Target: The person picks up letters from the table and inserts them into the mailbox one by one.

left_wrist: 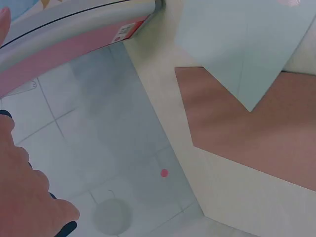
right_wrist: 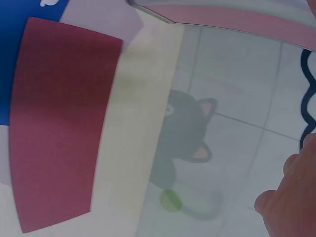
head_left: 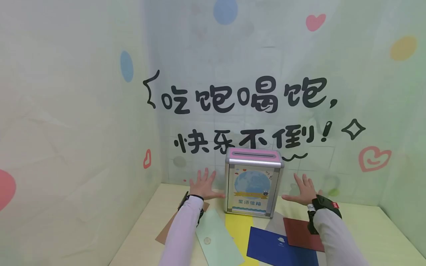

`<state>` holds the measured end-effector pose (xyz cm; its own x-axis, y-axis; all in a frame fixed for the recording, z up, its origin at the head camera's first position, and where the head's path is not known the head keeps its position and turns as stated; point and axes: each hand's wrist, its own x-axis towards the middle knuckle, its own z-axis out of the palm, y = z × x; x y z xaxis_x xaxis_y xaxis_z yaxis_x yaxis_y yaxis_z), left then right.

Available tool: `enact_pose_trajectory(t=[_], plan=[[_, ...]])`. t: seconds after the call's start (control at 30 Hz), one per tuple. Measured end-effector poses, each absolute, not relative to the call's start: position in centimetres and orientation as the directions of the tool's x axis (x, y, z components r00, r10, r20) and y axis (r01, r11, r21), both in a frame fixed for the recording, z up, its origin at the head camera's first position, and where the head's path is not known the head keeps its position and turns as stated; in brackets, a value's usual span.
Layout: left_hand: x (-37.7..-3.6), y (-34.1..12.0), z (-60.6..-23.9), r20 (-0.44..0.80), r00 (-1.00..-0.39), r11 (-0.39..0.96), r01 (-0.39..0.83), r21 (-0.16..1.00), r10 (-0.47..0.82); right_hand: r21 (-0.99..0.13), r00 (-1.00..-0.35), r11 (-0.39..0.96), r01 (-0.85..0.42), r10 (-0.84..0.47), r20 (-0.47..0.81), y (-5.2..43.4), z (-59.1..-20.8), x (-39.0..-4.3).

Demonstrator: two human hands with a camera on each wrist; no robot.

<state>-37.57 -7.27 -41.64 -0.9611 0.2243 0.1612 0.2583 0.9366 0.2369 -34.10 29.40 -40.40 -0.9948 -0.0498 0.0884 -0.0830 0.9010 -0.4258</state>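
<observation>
A box with a pink slotted top, silver edges and a globe picture on its front, a letter box, stands upright at the back of the table. To its left my left hand is spread with straight fingers, its thumb close by the box's side. My right hand is spread the same way on the other side, thumb pointing toward the box. Neither hand holds anything. In the left wrist view part of the left hand shows below the box's pink side. The right hand shows at the right wrist view's edge.
Several envelopes lie overlapping before the box: brown, pale green, yellow, blue, dark red and a pale lilac one. A wall with writing rises behind the table; side walls flank it.
</observation>
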Motion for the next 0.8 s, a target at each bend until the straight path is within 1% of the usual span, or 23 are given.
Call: enact_pose_trajectory(t=[0.17,0.3,0.47,0.7,0.8], plan=[[-37.3,-8.9,-42.7,0.146,-0.971,0.95,0.219,0.223,0.19,-0.422,-0.989,0.897,-0.131,-0.089,0.119,28.8,-37.9,-35.1],[-36.8,-10.0,-43.4,0.132,-0.975,0.943,0.207,0.262,0.178,-0.419,-0.984,0.894,-0.16,-0.11,0.14,28.4,-36.4,-36.6],[-36.4,-11.0,-44.8,0.114,-0.981,0.925,0.187,0.331,0.158,-0.433,-0.974,0.879,-0.203,-0.138,0.177,27.1,-34.4,-37.2],[-36.0,-12.4,-47.0,0.087,-0.99,0.933,0.13,0.335,0.107,-0.421,-0.965,0.871,-0.252,-0.197,0.17,25.0,-32.6,-37.5],[-35.6,-13.2,-47.7,0.09,-0.989,0.918,0.139,0.37,0.113,-0.429,-0.96,0.861,-0.273,-0.218,0.173,24.7,-32.2,-37.7]])
